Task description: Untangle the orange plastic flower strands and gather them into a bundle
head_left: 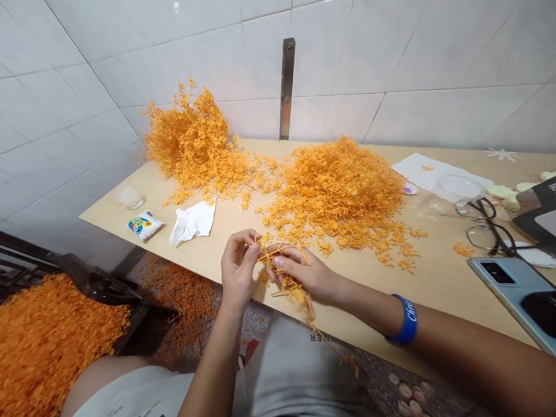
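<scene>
My left hand [237,269] and my right hand [308,275] meet at the near edge of a light wooden table [440,283]. Both pinch one orange plastic sprig [280,267] with thin branching stems, which hangs a little below the table edge. My right wrist wears a blue band [407,320]. Just beyond the hands lies a big heap of the same orange sprigs [343,190]. A second, bushier heap [195,143] leans on the tiled wall at the back left.
A crumpled white tissue [193,222], a small printed sachet [144,225] and a clear lid [130,197] lie at the left. Glasses [489,233], a phone [514,283], a clear dish [458,187] and paper sit at the right. A dark bin of orange sprigs [42,339] stands low left.
</scene>
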Available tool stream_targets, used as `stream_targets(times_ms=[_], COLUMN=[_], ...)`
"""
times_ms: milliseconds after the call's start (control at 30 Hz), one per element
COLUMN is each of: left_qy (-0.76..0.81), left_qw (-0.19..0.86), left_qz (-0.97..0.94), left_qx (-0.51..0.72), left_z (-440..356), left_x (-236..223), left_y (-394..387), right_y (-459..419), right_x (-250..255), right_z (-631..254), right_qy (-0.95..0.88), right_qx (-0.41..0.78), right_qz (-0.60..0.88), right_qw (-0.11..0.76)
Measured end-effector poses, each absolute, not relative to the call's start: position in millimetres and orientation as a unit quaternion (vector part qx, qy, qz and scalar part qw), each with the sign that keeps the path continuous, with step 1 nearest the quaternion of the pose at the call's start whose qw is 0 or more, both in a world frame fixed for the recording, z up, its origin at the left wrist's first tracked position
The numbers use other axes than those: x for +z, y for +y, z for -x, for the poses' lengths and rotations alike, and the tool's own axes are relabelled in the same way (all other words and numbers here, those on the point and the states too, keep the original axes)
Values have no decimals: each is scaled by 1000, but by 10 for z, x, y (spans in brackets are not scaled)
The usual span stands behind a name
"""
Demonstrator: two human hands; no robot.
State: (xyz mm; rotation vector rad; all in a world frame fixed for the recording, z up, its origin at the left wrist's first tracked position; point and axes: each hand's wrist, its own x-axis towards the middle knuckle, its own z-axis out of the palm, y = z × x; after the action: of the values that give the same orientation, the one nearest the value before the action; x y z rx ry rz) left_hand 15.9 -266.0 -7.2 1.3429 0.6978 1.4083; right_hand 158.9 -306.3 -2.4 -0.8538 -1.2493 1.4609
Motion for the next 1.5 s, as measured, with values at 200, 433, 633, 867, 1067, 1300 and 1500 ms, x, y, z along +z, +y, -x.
stream_targets(times_ms=[200, 433, 633, 867, 1067, 1300, 1500], left_qy=[269, 258, 313, 377, 391, 348, 365], left_qw=[610, 617, 663, 561, 461, 487, 525], left_qz=[-562, -611, -504, -506, -742, -709, -598], left_qx=[489, 423, 456, 536, 289, 373, 483], left_z=[-83, 79, 155, 146, -44, 101, -65], left_x=[41, 70, 144, 358, 125, 28, -82], left_y=[-2913, -2994, -3093, -2882, -2600, -2279, -2192], right_y=[-3177, -3211, -3284, -3380, -3344, -3147, -2640], right_x=[31, 33, 54, -11, 2, -63, -41], right_z=[-1539, -1475, -1434, -1352, -1385, -1436, -1873], right_qy=[-563, -593, -774, -898, -821, -705, -443], right_qx=[540, 535, 413, 324, 394, 527, 488], right_qz=[400, 370, 310, 154, 270, 322, 477], right_qw=[482, 474, 366, 255, 312, 349, 582])
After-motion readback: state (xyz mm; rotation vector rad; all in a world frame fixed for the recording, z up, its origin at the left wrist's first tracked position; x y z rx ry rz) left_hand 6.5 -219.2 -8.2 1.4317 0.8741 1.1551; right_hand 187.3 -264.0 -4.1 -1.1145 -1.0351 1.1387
